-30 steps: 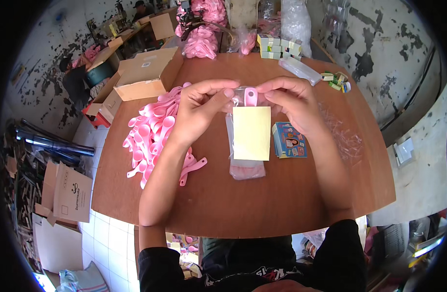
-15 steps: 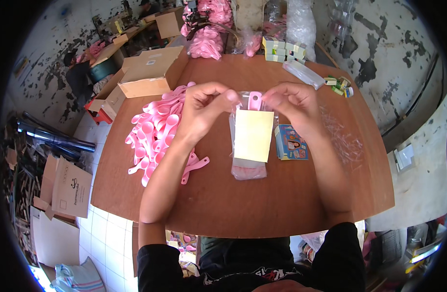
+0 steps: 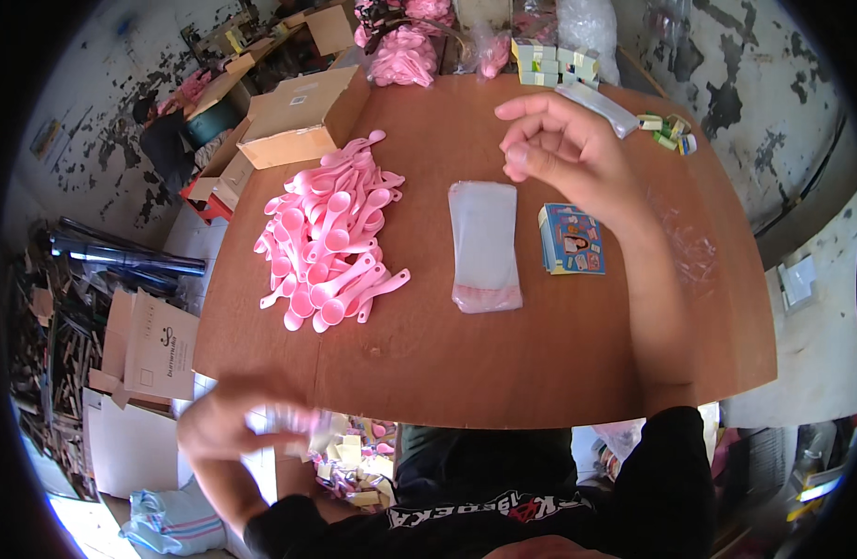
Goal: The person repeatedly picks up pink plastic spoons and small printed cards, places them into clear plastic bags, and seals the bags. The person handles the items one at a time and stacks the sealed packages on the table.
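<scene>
I am remotely watching pink spoons [image 3: 337, 207] and clear bags [image 3: 485, 242] lying on the brown table [image 3: 419, 373] near a peeling wall [image 3: 768, 121], the right hand [image 3: 573, 154] hovering above, empty and slackly spread, and a blurred packet [image 3: 324, 430] showing by the left hand [image 3: 225, 419], whose grip I cannot tell, at the near edge.

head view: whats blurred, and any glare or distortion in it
In the head view, the left hand is badly smeared, and the pinkish item by it is too blurred to identify; there too, the right hand and pink plastic spoons look sharper; also in the head view, glare streaks the glossy dark tubes, and the fisheye corners fall to black.
</scene>
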### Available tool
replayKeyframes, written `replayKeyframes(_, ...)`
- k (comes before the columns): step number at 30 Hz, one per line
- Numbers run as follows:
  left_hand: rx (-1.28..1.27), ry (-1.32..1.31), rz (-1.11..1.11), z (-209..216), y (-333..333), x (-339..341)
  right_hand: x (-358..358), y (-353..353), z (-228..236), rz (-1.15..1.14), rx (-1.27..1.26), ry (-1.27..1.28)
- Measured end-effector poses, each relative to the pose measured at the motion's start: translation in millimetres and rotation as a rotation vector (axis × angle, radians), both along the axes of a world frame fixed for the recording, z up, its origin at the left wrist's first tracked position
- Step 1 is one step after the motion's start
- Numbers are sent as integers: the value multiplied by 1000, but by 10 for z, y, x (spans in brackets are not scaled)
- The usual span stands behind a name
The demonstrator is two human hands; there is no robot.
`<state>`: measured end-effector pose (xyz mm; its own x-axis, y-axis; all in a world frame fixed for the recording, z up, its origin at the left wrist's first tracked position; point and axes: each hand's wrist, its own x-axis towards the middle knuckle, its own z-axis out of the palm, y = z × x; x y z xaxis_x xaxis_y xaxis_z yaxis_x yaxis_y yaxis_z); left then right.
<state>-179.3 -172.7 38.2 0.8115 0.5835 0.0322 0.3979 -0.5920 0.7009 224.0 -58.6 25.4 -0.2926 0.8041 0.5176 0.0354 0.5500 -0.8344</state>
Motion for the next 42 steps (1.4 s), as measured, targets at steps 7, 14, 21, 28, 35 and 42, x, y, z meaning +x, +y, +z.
replayKeyframes(7, -229, 870, 479, -1880, -1130, -1020, -144, 268, -393, 21, 128, -498)
replayKeyframes(14, -340, 19, 20, -745, -258, 266, -349, 212, -831, 38, -111, -1221)
replayKeyframes(21, 157, -3, 202, -524, 1118, 1293, -264, 344, -805, 145, -46, -1088)
replayKeyframes(28, 432, 215, 240, -969, 1467, 1758, 39, 268, -427, 179, -68, -825)
replayKeyframes(35, 361, -495, 31, -701, 1813, 1989, 97, 169, -278, 35, 47, -412)
replayKeyframes(42, 12, -739, 101, -633, 2051, 1970, 612, -392, -626, -220, 70, -1120)
